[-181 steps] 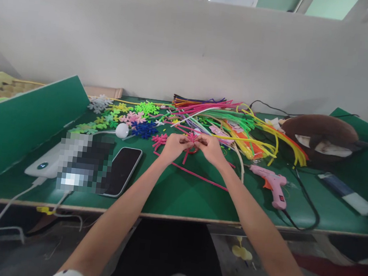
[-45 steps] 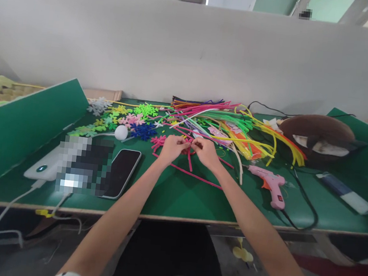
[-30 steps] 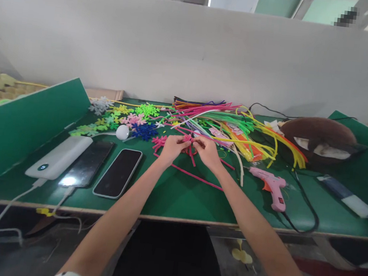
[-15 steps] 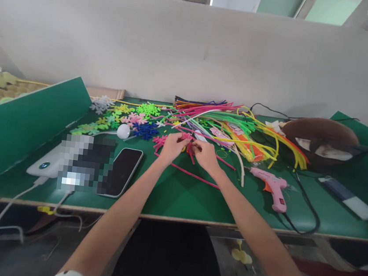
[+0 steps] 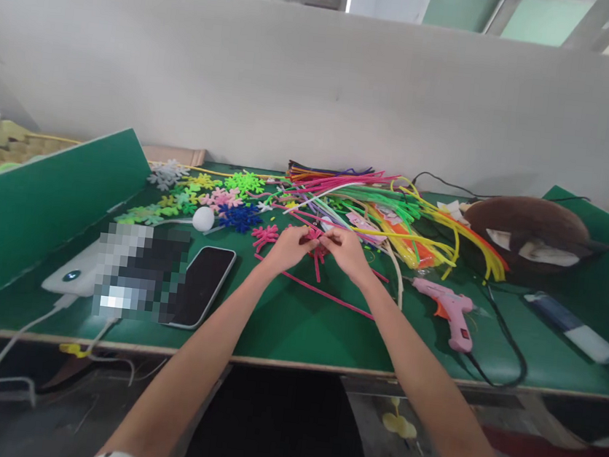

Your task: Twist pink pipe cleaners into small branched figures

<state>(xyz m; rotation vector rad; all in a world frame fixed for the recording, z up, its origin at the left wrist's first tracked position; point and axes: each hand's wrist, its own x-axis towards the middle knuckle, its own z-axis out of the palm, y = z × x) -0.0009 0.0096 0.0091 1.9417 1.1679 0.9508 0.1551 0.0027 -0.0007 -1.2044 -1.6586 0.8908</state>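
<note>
My left hand (image 5: pixel 290 247) and my right hand (image 5: pixel 346 253) meet over the green table, fingers pinched on a pink-red pipe-cleaner snowflake (image 5: pixel 317 263). Its short arms fan out between the hands; the rest is covered by my fingers. Left of my left hand lies a finished-looking pink pipe-cleaner snowflake (image 5: pixel 265 235). A long pink pipe cleaner (image 5: pixel 324 292) stretches across the table below both hands. Behind them spreads a loose heap of coloured pipe cleaners (image 5: pixel 353 190) in pink, green, white and yellow.
Snowflakes in several colours, one dark blue (image 5: pixel 240 217), lie at the back left. A phone (image 5: pixel 203 287) and a white power bank (image 5: pixel 80 265) with cables are left. To the right are a pink glue gun (image 5: pixel 449 307), a brown plush item (image 5: pixel 530 225) and a clear packet (image 5: pixel 573 327).
My right hand has moved slightly closer to my left. The snowflake's arms now spread more visibly downward between the fingers. The surrounding things stay in place.
</note>
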